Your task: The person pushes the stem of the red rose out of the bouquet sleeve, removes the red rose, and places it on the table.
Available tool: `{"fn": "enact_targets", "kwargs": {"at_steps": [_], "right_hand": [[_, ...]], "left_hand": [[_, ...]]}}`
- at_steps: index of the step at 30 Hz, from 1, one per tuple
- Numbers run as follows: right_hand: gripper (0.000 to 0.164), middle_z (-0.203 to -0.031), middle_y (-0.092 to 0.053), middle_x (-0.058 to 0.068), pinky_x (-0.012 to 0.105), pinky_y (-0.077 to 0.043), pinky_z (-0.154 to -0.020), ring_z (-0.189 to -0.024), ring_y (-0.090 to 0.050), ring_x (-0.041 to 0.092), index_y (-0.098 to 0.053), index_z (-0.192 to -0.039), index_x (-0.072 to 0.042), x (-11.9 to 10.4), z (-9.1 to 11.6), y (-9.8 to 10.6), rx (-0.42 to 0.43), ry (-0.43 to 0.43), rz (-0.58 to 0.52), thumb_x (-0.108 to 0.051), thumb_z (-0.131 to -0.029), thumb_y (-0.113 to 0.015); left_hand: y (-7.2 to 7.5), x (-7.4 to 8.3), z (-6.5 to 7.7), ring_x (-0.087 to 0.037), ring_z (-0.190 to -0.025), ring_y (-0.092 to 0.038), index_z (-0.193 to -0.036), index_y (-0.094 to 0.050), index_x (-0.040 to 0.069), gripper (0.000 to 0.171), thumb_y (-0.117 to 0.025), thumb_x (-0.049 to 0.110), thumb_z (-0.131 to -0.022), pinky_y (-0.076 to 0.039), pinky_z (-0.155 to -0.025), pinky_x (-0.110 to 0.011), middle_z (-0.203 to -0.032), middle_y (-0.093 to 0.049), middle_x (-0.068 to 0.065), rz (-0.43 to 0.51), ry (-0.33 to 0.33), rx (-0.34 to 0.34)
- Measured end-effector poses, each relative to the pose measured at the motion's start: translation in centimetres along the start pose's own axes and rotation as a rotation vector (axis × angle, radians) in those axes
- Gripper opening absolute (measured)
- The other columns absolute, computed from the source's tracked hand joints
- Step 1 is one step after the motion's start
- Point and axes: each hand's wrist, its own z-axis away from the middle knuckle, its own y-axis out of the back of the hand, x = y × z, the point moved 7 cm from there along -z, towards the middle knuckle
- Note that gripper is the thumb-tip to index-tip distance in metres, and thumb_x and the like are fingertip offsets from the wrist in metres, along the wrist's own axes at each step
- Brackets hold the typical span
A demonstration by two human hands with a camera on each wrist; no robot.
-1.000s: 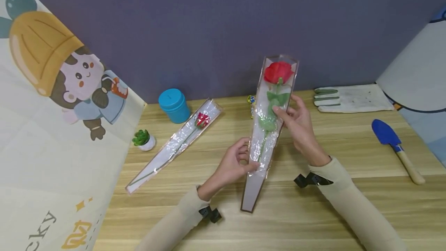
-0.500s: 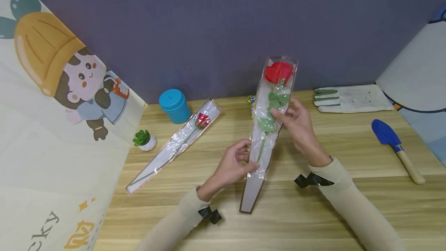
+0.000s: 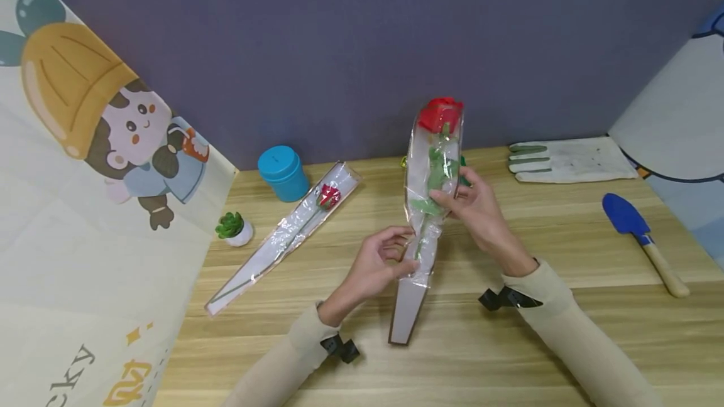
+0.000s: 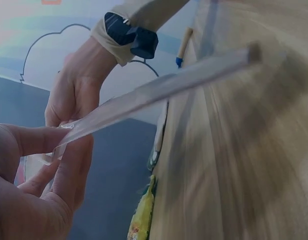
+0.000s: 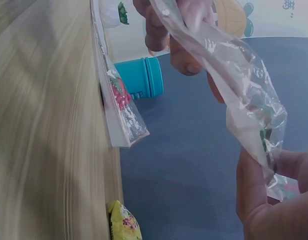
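Observation:
In the head view, a wrapped rose [image 3: 440, 117] with a big red bloom and green leaves lies in a long tapered clear sleeve with a pale backing. Both hands hold it above the table. My left hand [image 3: 376, 265] pinches the lower part of the sleeve, thumb in front. Higher up, by the leaves, my right hand [image 3: 479, 215] grips the right edge, thumb across the front. The clear film is bulged and creased between the hands. From the left wrist, the sleeve [image 4: 159, 90] appears nearly edge-on; the right wrist view shows its crinkled film [image 5: 244, 75].
A second, smaller wrapped rose [image 3: 328, 196] lies at the left on the wooden table [image 3: 452, 363]. Near it stand a blue lidded canister [image 3: 283, 173] and a small potted succulent [image 3: 232, 226]. A yellow packet [image 5: 125, 222], white gloves [image 3: 582, 159] and a blue trowel [image 3: 628, 215] lie further right.
The upper end of the wrapped rose has swung left and bent, and its film now bulges. My right hand has shifted slightly left and down with it. My left hand stays nearly in place.

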Motion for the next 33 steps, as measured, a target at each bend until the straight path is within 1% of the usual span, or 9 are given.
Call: {"fn": "enact_targets", "kwargs": {"at_steps": [6,12,18,20,23,25,28,29,33], "right_hand": [[0.054,-0.094,-0.077,-0.016,0.023,-0.064,-0.074,-0.084,-0.075,0.006,-0.046,-0.144,0.000,0.1,0.3,-0.5,-0.058,0.004,0.057,-0.003,-0.096,-0.071],[0.057,-0.097,-0.076,-0.018,0.023,-0.064,-0.077,-0.090,-0.074,0.004,-0.045,-0.146,0.001,0.5,0.4,-1.1,-0.101,0.002,0.110,-0.001,-0.096,-0.071],[0.059,-0.104,-0.076,-0.011,0.020,-0.062,-0.079,-0.093,-0.073,0.002,-0.044,-0.148,0.002,0.6,0.5,-1.4,-0.117,-0.005,0.146,-0.001,-0.096,-0.071],[0.059,-0.103,-0.075,-0.011,0.020,-0.062,-0.079,-0.093,-0.073,0.003,-0.044,-0.148,0.002,0.6,0.5,-1.3,-0.112,-0.006,0.155,-0.001,-0.096,-0.071],[0.059,-0.099,-0.075,-0.015,0.021,-0.063,-0.078,-0.090,-0.073,0.003,-0.044,-0.149,0.002,0.5,0.5,-1.1,-0.088,-0.011,0.150,-0.002,-0.096,-0.070],[0.059,-0.096,-0.075,-0.018,0.022,-0.063,-0.077,-0.088,-0.074,0.003,-0.044,-0.149,0.002,0.4,0.5,-1.0,-0.068,-0.020,0.129,-0.002,-0.096,-0.071],[0.060,-0.096,-0.076,-0.019,0.023,-0.064,-0.078,-0.087,-0.074,0.005,-0.045,-0.149,0.000,0.4,0.4,-0.7,-0.050,-0.047,0.081,-0.004,-0.096,-0.072],[0.060,-0.097,-0.076,-0.018,0.024,-0.064,-0.078,-0.088,-0.075,0.005,-0.045,-0.149,-0.001,0.4,0.3,-0.7,-0.044,-0.055,0.065,-0.005,-0.096,-0.072],[0.062,-0.103,-0.076,-0.017,0.025,-0.064,-0.082,-0.092,-0.074,0.006,-0.045,-0.152,-0.005,0.1,0.3,0.0,0.000,-0.080,0.024,-0.009,-0.096,-0.073]], "left_hand": [[0.5,0.3,-0.2,-0.007,-0.087,-0.067,-0.135,-0.062,-0.004,0.056,-0.077,-0.008,-0.082,-0.063,-0.083,-0.023,-0.120,-0.069,-0.029,0.002,-0.013,0.019],[0.9,0.3,-0.6,-0.008,-0.088,-0.067,-0.134,-0.064,-0.003,0.054,-0.077,-0.007,-0.082,-0.062,-0.082,-0.021,-0.120,-0.070,-0.028,0.003,-0.006,0.041],[0.9,0.3,-0.9,-0.010,-0.085,-0.068,-0.133,-0.065,-0.004,0.052,-0.077,-0.009,-0.082,-0.061,-0.078,-0.020,-0.119,-0.070,-0.031,0.044,0.000,0.051],[0.9,0.2,-1.0,-0.009,-0.082,-0.068,-0.133,-0.064,-0.004,0.052,-0.077,-0.009,-0.083,-0.061,-0.075,-0.019,-0.119,-0.070,-0.032,0.057,0.004,0.046],[0.7,0.2,-1.1,-0.008,-0.079,-0.068,-0.135,-0.063,-0.004,0.053,-0.077,-0.008,-0.084,-0.061,-0.072,-0.019,-0.120,-0.070,-0.031,0.063,0.007,0.033],[0.6,0.4,-1.1,-0.007,-0.081,-0.068,-0.137,-0.062,-0.003,0.054,-0.076,-0.007,-0.085,-0.061,-0.073,-0.019,-0.122,-0.069,-0.030,0.049,0.000,0.020],[0.3,0.5,-1.1,-0.007,-0.083,-0.068,-0.139,-0.061,-0.002,0.056,-0.076,-0.006,-0.086,-0.064,-0.077,-0.026,-0.123,-0.069,-0.028,0.018,0.007,-0.007],[0.2,0.5,-1.1,-0.007,-0.083,-0.068,-0.140,-0.060,-0.001,0.057,-0.077,-0.005,-0.085,-0.065,-0.080,-0.031,-0.124,-0.068,-0.027,0.004,0.011,-0.015],[-0.6,0.2,-0.7,-0.011,-0.085,-0.071,-0.142,-0.058,0.000,0.062,-0.078,-0.006,-0.084,-0.066,-0.077,-0.033,-0.127,-0.068,-0.024,-0.026,0.052,-0.055]]}}
